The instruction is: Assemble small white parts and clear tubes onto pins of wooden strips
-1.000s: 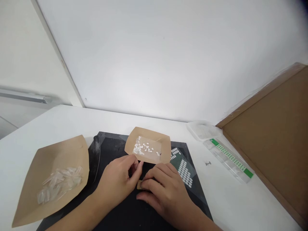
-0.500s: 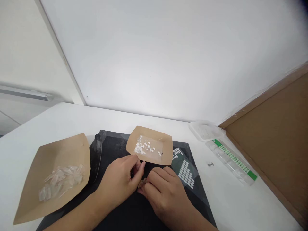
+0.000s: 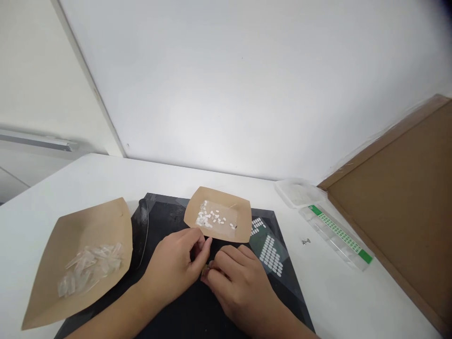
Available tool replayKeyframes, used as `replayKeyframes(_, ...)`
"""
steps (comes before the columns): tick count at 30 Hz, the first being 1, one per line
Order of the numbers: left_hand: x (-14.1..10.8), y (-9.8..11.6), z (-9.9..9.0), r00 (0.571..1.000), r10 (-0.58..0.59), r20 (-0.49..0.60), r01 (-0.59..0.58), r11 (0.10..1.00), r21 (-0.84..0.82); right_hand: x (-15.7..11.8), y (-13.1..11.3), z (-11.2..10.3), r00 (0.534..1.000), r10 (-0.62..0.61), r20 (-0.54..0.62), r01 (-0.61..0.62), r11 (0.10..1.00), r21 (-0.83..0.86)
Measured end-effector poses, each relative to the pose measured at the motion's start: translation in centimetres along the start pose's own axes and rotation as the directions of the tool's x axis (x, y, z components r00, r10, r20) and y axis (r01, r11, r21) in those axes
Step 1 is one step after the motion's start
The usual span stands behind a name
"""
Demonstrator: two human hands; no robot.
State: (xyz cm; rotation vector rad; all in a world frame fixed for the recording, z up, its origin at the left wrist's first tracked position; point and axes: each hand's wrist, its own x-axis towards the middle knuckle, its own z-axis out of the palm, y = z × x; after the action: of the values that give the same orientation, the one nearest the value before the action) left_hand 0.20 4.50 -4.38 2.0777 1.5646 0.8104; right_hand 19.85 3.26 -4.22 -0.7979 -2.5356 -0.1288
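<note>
My left hand [image 3: 181, 259] is over the black mat [image 3: 190, 310], its thumb and fingertips pinched together; anything between them is too small to make out. Close beside it, my right hand [image 3: 236, 278] has its fingers curled in, and a small brownish thing [image 3: 205, 270] shows at its fingertips. Just beyond both hands sits a small brown paper tray [image 3: 243, 221] with scattered white oval pieces. A dark green sheet [image 3: 259, 245] bearing rows of white ovals lies to the right of my right hand.
At the left, a larger brown paper tray [image 3: 81, 226] holds clear plastic pieces, beside a black curved object [image 3: 141, 230]. On the white table's right are small metal bits [image 3: 305, 241], a clear strip case with green labels [image 3: 339, 235] and a clear plastic container [image 3: 298, 193].
The view has shifted slightly. My right hand's fingers have moved a little at the small brownish thing, while my left hand keeps nearly the same pose.
</note>
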Motion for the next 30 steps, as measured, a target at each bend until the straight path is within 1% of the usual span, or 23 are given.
replayKeyframes(3,0.1,-0.2,-0.1,1.000,-0.003,-0.002,0.003,1.000,0.001,-0.2,0.0,0.0,0.999,-0.031,-0.015,0.031,0.999,0.006)
replayKeyframes(5,0.1,-0.2,-0.1,1.000,0.004,-0.003,-0.004,1.000,0.000,-0.2,0.0,-0.1,0.999,-0.022,-0.035,0.023,1.000,0.019)
replayKeyframes(8,0.1,-0.1,-0.2,1.000,0.013,0.011,-0.013,1.000,0.001,-0.1,0.1,-0.4,0.998,0.039,-0.047,-0.035,0.995,0.091)
replayKeyframes(11,0.0,0.2,-0.3,0.999,-0.003,0.040,0.003,1.000,0.002,0.0,0.5,-0.5,0.994,0.104,-0.040,-0.095,0.980,0.178)
replayKeyframes(15,0.0,0.3,-0.3,0.999,-0.014,0.050,0.013,1.000,0.006,-0.2,1.1,-0.4,0.990,0.143,-0.020,-0.133,0.957,0.258)
replayKeyframes(20,0.3,0.1,-0.3,0.999,-0.015,0.043,0.014,1.000,0.015,-0.3,1.2,-0.2,0.989,0.146,-0.023,-0.130,0.936,0.326)
replayKeyframes(26,0.2,0.1,-0.3,0.999,-0.013,0.038,0.012,1.000,0.003,-0.1,1.1,-0.3,0.990,0.137,-0.039,-0.117,0.936,0.332)
replayKeyframes(28,0.1,0.1,-0.3,0.999,-0.015,0.039,0.015,1.000,0.009,-0.1,1.1,-0.5,0.989,0.135,-0.066,-0.106,0.938,0.331)
replayKeyframes(30,0.1,0.2,-0.3,0.999,-0.019,0.042,0.018,1.000,0.023,0.0,1.3,-0.8,0.985,0.127,-0.117,-0.083,0.941,0.328)
